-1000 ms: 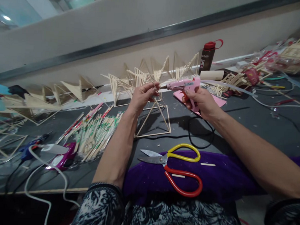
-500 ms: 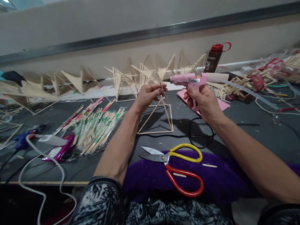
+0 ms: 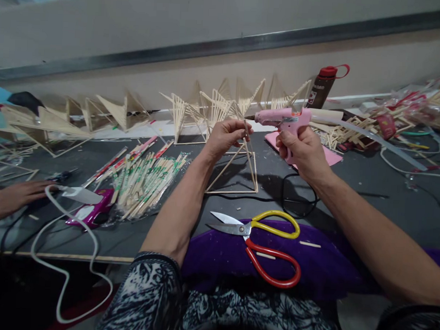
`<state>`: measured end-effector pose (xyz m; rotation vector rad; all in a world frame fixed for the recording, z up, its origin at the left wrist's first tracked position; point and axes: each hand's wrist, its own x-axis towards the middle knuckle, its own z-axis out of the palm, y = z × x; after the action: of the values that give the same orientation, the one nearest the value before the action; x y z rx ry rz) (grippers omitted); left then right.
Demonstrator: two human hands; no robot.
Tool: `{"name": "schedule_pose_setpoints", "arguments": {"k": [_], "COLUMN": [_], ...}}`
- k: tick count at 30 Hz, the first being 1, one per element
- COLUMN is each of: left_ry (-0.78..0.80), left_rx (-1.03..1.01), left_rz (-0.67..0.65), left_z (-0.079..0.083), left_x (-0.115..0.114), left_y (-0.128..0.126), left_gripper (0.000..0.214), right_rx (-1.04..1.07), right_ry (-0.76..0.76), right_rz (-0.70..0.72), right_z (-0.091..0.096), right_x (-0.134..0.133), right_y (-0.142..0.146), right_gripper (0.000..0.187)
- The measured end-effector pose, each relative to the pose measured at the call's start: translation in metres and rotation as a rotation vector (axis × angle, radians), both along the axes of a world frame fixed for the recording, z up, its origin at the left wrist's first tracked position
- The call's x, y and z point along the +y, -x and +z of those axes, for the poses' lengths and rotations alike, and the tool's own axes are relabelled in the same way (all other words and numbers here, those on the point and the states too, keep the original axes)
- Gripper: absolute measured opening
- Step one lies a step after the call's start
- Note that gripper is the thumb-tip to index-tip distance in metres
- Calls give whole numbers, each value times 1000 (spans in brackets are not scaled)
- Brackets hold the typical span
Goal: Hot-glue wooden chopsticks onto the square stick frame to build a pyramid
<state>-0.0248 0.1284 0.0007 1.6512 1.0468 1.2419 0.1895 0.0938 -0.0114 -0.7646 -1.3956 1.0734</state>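
My right hand (image 3: 301, 148) is wrapped round the handle of a pink glue gun (image 3: 284, 118), whose nozzle points left. That nozzle is close to the top of a wooden stick frame (image 3: 255, 174); whether it touches, I cannot tell. My left hand (image 3: 229, 136) pinches a thin stick at the frame's upper end, and the fingers hide part of the joint. The frame stands on the dark table with a square-looking base and slanting sticks. Nearer to me, scissors (image 3: 242, 229) with one yellow and one red handle lie partly spread on a purple cloth (image 3: 208, 257).
Several finished-looking stick structures (image 3: 116, 112) line the wall. Left of my arm lie bagged chopsticks (image 3: 146, 186), a magenta device (image 3: 90, 213) and a white cable (image 3: 64, 275). Another person's hand (image 3: 25, 193) reaches in from the left. A dark bottle (image 3: 321, 89) stands behind the glue gun.
Another person's hand has come in at the left, over the blue tool. The glue gun's nozzle stays near my left fingers at the frame's top. The view has shifted slightly.
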Motion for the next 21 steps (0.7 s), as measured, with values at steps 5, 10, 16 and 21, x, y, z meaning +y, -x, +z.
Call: {"name": "schedule_pose_setpoints", "arguments": {"k": [5, 10, 16, 21], "left_ry": [-16, -5, 4, 10], "left_rx": [48, 44, 33, 33], "left_rz": [-3, 32, 44, 41], "left_z": [1, 1, 2, 2], "left_x": [-2, -1, -3, -5], "left_y": [-2, -1, -2, -4], "left_gripper": [17, 19, 17, 18], "right_rx": [-41, -61, -110, -128], "right_ry": [2, -17, -38, -54], "right_rz": [-6, -43, -56, -79], "right_z": [-3, -2, 0, 0], "right_x": [0, -2, -5, -7], "right_y": [-2, -3, -1, 1], "right_gripper": [40, 36, 35, 35]}}
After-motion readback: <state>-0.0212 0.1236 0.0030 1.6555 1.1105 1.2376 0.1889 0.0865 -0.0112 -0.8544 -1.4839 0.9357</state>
